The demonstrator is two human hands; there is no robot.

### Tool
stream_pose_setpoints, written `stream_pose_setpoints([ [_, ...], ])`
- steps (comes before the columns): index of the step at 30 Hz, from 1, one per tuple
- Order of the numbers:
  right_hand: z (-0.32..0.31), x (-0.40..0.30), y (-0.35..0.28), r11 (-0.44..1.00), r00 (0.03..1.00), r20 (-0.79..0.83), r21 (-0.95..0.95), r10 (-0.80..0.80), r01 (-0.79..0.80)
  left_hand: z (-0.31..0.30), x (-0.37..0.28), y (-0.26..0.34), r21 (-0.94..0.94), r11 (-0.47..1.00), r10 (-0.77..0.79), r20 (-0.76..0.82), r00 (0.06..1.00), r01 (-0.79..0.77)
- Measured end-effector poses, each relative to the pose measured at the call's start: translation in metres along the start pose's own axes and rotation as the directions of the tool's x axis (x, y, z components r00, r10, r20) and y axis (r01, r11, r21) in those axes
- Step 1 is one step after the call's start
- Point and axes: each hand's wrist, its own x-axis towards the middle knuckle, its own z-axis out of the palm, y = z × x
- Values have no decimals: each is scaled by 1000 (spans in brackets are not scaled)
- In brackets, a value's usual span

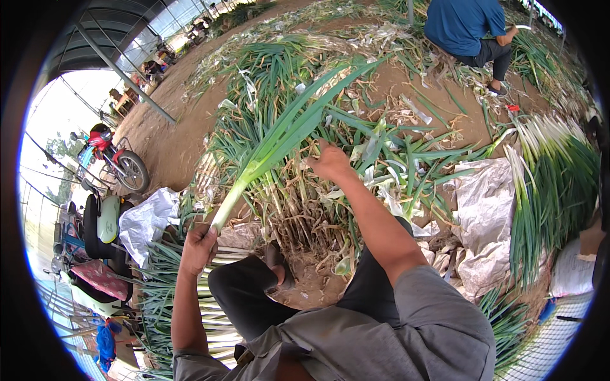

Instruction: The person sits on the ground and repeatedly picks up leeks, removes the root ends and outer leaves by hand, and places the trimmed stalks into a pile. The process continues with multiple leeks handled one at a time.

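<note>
My left hand (198, 248) grips the white lower end of a large green onion (243, 178), which slants up and away with its broad green leaves fanned out. My right hand (331, 163) is to the right of that stalk, thumb and forefinger apart, and no item shows in it. Beneath it stands a thick heap of untrimmed green onions (295, 214) with dry brown leaves and soil-caked roots. By my left leg lies a row of clean white-stemmed green onions (217, 305), partly hidden by my arm and knee.
Right, trimmed green onions (548, 190) are piled beside a pale woven sack (486, 214). A seated person in a blue shirt (464, 26) works at the far right. A red motorcycle (112, 152), parked scooters (107, 219) and a metal pole (126, 74) stand left. Peeled leaves litter the soil.
</note>
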Motion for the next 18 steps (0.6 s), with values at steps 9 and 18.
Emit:
stream_pose_setpoints([
  [9,52,-3,-35,984,985,147,163,-89,65,-20,-85,-29,344,933,179,-174,968,-111],
  [18,115,2,94,920,801,595,-345,63,184,-33,-164,-90,291,956,205,-563,800,-40],
])
